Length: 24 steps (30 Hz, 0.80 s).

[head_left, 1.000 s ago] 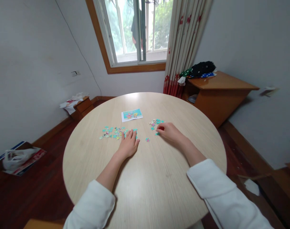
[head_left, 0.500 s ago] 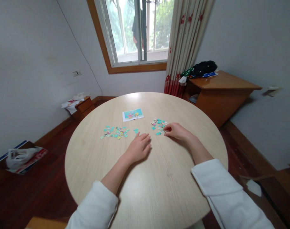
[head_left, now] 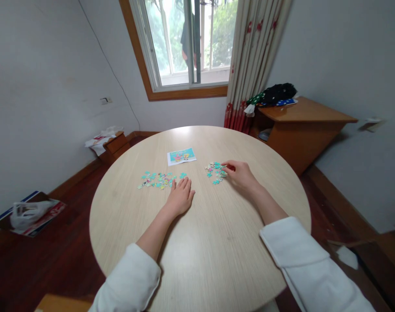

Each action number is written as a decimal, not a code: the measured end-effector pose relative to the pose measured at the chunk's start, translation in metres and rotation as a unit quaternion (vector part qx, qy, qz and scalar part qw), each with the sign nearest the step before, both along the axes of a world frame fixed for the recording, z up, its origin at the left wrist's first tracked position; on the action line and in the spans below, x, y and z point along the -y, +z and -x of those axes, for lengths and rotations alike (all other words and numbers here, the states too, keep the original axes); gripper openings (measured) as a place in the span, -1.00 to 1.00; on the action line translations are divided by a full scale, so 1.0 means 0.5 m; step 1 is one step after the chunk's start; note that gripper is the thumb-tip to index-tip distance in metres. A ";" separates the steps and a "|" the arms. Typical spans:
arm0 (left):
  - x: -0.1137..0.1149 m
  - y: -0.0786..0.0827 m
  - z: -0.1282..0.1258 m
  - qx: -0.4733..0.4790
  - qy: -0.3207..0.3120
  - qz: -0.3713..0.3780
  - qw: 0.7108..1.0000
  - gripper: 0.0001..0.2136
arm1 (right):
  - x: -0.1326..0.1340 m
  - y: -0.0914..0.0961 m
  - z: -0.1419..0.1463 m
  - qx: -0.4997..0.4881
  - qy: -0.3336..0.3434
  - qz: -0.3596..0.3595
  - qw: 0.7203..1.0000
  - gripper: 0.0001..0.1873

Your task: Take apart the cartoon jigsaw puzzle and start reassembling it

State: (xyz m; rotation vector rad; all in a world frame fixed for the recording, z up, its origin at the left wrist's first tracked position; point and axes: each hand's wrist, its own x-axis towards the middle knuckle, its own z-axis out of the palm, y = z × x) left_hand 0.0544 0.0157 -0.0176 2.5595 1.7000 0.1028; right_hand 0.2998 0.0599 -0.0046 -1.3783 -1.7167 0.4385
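Right hand — at puzzle pieces

I can read no words or numbers anywhere: the picture card just beyond my left hand shows only a blurred cartoon, and the printed packet far to its left is too small to make out.
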 end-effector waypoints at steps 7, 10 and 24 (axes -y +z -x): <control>0.001 -0.005 0.000 0.010 -0.002 0.001 1.000 -0.50 | 0.021 -0.015 0.075 -0.012 0.109 0.007 0.994 -0.86; 0.003 -0.001 0.001 0.018 -0.014 0.016 1.000 -0.48 | 0.027 -0.015 0.088 0.023 0.135 -0.002 0.991 -0.86; -0.008 -0.004 0.005 0.166 -0.116 -0.032 0.979 -0.71 | 0.011 -0.029 0.067 -0.015 0.084 -0.022 0.996 -0.84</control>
